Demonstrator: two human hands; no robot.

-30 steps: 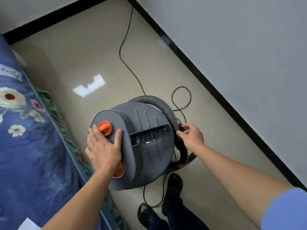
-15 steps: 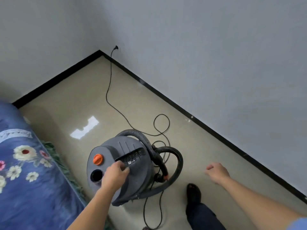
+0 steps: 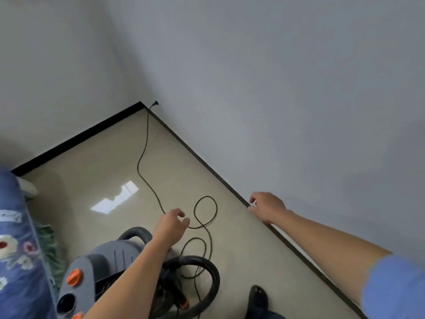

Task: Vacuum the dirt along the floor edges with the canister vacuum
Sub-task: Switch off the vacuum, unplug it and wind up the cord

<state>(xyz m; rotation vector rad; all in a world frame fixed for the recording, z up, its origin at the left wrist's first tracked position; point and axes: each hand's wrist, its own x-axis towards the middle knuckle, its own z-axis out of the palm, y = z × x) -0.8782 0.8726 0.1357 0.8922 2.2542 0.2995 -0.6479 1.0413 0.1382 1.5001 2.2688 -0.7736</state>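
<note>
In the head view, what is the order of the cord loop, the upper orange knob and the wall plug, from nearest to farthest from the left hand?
1. cord loop, just right of the left hand.
2. upper orange knob, lower left, on the canister.
3. wall plug, in the far corner.

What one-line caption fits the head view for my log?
Left hand over the looped power cord, right hand near the baseboard; canister vacuum and hose sit ungripped beside the floral bedspread.

grey canister vacuum point(image 3: 101, 270) on floor by bed, orange knobs, black hose point(image 3: 207, 272) looped beside it
</note>
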